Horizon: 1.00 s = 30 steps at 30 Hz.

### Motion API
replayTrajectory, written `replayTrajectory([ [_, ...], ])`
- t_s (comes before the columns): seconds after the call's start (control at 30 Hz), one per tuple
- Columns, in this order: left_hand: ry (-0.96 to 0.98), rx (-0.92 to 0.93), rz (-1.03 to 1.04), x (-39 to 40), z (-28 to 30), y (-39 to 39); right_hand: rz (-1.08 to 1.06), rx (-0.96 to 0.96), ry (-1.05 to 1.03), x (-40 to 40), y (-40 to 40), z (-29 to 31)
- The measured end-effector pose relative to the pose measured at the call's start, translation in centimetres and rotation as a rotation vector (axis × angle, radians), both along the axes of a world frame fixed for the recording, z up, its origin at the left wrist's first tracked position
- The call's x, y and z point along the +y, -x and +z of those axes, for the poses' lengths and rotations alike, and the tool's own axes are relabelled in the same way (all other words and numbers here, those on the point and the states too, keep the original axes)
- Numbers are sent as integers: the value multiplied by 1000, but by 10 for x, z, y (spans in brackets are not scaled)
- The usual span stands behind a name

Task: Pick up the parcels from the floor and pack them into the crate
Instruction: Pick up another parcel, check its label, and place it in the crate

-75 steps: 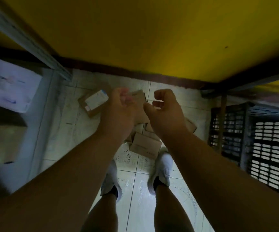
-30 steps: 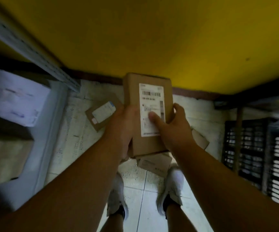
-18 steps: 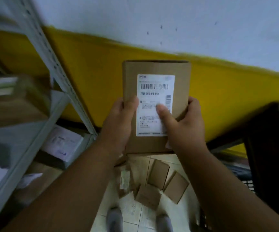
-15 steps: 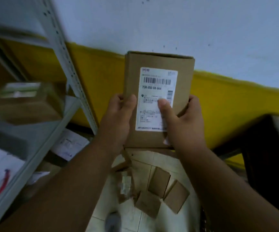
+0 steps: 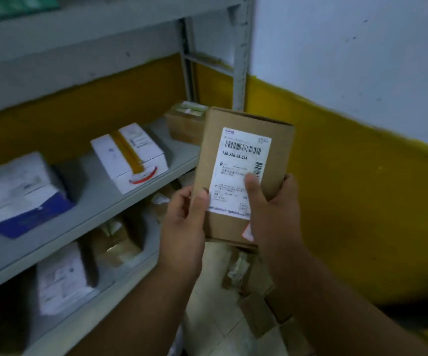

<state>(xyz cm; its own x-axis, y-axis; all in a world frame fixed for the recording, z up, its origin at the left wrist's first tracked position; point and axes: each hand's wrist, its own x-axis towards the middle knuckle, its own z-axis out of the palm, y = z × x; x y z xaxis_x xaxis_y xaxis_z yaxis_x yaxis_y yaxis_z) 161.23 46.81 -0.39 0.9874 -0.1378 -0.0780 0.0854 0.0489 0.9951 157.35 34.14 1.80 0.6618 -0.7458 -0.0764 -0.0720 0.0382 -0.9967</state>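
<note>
Now, parcel [image 5: 243, 173]: brown cardboard box held upright in front of the chest, both hands on its lower half, well above the floor.
Label [image 5: 241, 170]: white shipping sticker facing the camera, barcode at top, number 730-250-08-864 readable.
Left hand [image 5: 182, 227]: grip clamped on the parcel's lower left edge, thumb on the front beside the label's bottom corner.
Right hand [image 5: 274, 211]: grip clamped on the parcel's right edge, thumb pressed flat on the label, fingers wrapped behind.
Floor parcels [image 5: 259, 312]: several brown boxes lying on the pale tiled floor [image 5: 213, 317] below the held one, between the arms, blurred.
Shelves [image 5: 100, 196]: grey metal rack on the left, two levels showing.
White box [image 5: 130, 155]: on the upper shelf, yellow tape across the top, red mark on the front.
Other shelf boxes: white-and-blue one [image 5: 20, 194] at far left, brown one [image 5: 184, 122] at the far end, more on the lower level, blurry.
Wall [image 5: 349, 155]: yellow lower band, white above.
Crate: out of frame.
</note>
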Motion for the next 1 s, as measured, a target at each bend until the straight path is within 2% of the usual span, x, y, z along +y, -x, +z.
replayTrajectory([
  [0.1,-129,-16,56,55,2,24,144,-16,77,46,9,2],
  [0.37,-225,-114,273,197,34,89,442,-156,235,178,43,25],
  [0.53,-198,-111,471,340,34,160,659,-284,234,323,86,23],
  [0.73,-221,-18,744,535,18,290,1036,-299,122,528,170,-2],
  [0.87,-233,38,942,618,14,365,1237,-283,131,627,219,-3],
  [1.0,-151,62,1029,673,12,407,1421,-272,198,687,243,-4],
])
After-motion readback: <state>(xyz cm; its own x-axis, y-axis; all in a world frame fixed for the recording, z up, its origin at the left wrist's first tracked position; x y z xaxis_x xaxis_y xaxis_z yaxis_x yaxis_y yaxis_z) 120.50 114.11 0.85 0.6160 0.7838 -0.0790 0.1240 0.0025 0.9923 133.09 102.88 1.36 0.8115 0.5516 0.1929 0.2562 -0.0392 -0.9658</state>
